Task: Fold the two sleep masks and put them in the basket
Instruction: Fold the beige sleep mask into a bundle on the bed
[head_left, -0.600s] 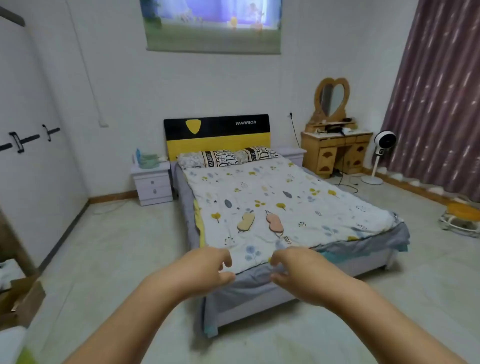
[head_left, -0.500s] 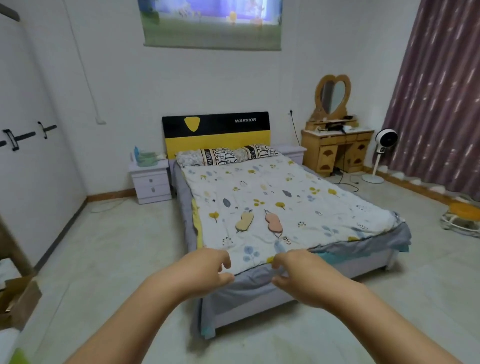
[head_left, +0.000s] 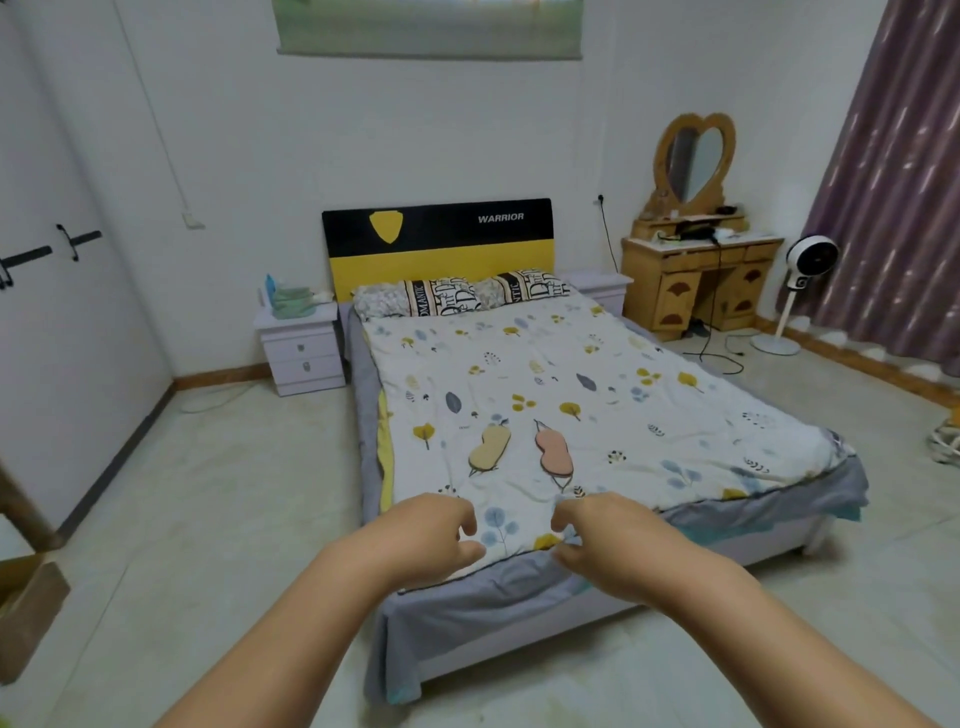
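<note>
Bedroom with white walls and pale tiled floor (head_left: 218, 519). A bed (head_left: 571, 395) with black-and-yellow headboard (head_left: 439, 244) stands between two white nightstands (head_left: 301, 348). At right: a wooden dressing table (head_left: 701, 286) with heart-shaped mirror (head_left: 696, 156), a standing fan (head_left: 810, 260) and purple curtains (head_left: 904, 197).

I'm looking into a home bedroom: a bed (head_left: 571, 405) with a leaf-print quilt and two pillows (head_left: 462, 297), a nightstand (head_left: 301, 348) beside it, a wooden dressing table (head_left: 701, 280) with heart-shaped mirror (head_left: 696, 156), and long purple curtains (head_left: 893, 182).
</note>
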